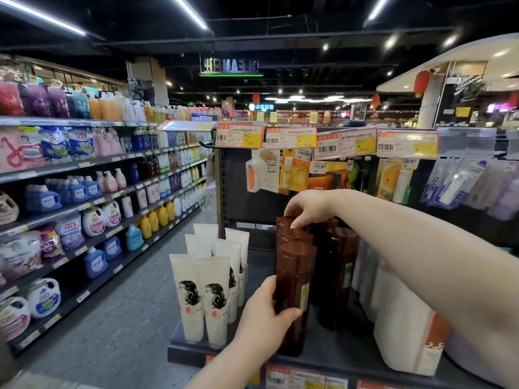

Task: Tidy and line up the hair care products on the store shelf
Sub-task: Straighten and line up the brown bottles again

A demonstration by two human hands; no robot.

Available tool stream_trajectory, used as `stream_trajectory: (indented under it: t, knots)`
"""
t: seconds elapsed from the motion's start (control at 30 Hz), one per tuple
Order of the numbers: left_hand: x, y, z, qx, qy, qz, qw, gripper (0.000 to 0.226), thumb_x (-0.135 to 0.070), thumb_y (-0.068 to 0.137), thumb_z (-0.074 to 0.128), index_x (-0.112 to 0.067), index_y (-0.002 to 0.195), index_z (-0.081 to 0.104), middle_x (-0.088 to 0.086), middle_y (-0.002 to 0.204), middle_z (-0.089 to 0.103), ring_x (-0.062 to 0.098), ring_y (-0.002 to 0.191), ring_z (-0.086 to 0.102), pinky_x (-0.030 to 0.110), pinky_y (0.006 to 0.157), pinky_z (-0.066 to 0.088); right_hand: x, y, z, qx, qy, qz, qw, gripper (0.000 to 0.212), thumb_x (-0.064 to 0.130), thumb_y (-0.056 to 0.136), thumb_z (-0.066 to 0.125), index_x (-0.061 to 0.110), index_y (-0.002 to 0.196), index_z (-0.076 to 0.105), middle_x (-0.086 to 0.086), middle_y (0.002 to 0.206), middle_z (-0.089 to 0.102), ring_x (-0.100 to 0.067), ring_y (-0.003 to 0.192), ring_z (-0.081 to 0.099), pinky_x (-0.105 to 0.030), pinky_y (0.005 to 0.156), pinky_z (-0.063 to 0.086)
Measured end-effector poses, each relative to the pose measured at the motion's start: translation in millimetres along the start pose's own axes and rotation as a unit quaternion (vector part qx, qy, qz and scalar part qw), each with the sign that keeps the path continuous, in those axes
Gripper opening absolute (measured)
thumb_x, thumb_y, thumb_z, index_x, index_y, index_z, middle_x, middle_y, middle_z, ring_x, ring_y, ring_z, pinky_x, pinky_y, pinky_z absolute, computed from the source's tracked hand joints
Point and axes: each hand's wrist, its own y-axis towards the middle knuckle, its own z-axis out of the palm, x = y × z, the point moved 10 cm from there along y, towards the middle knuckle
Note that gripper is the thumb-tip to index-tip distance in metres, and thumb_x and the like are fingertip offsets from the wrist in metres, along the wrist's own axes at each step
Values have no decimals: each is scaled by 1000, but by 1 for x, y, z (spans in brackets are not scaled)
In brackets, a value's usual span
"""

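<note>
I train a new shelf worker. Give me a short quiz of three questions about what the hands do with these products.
1. True or false: the left hand grips the front brown bottle.
2. The right hand holds the top of: A a price tag, B a rear brown bottle, C a white pack?
3. Fill in: the cream tubes stand to the ___ of the front brown bottle.
Key: 1 true; 2 B; 3 left.

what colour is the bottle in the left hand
The bottle is dark brown, best in head view.
</note>
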Motion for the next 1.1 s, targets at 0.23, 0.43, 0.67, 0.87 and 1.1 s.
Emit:
stream_trajectory:
  t: [0.23, 0.43, 0.67, 0.87, 1.1]
  knots:
    - [5, 0, 2, 9, -2, -15, 1000, 44, -23, 78, 70, -38, 113, 48, -20, 106, 63, -6, 99, 57, 24, 92, 49, 1, 1, 1, 3, 13, 5, 1000, 42, 27, 89, 61, 19, 130, 52, -1, 131, 54, -19, 118, 52, -28, 94, 45]
    - [18, 0, 8, 31, -4, -48, 998, 49, -27, 74, 72, -32, 118, 51, -15, 110, 65, 3, 103, 60, 31, 96, 49, 1, 0, 0, 15, 23, 14, 1000, 43, 27, 89, 62, 20, 130, 52, -1, 131, 55, -19, 117, 53, -27, 93, 45]
    - [19, 2, 14, 46, -21, -45, 998, 46, -19, 78, 71, -34, 116, 52, -14, 112, 66, 3, 103, 61, 30, 96, 50, 2, -4, 0, 16, 24, 18, 999, 46, 24, 89, 61, 18, 133, 50, -2, 132, 56, -18, 118, 53, -28, 96, 45]
    - [16, 2, 14, 39, -22, -47, 998, 53, -18, 80, 70, -27, 128, 48, -12, 117, 63, 4, 106, 59, 24, 95, 49, 1, -10, -3, 17, 25, 19, 999, 46, 25, 88, 63, 20, 133, 51, -1, 129, 58, -18, 116, 55, -27, 95, 44]
    - [13, 1, 13, 31, -1, -43, 999, 56, -17, 80, 70, -25, 130, 47, -14, 117, 62, 1, 104, 57, 9, 80, 42, -1, -28, -16, -26, 49, 7, 998, 46, 28, 86, 66, 21, 129, 53, 0, 129, 58, -18, 118, 54, -29, 97, 44]
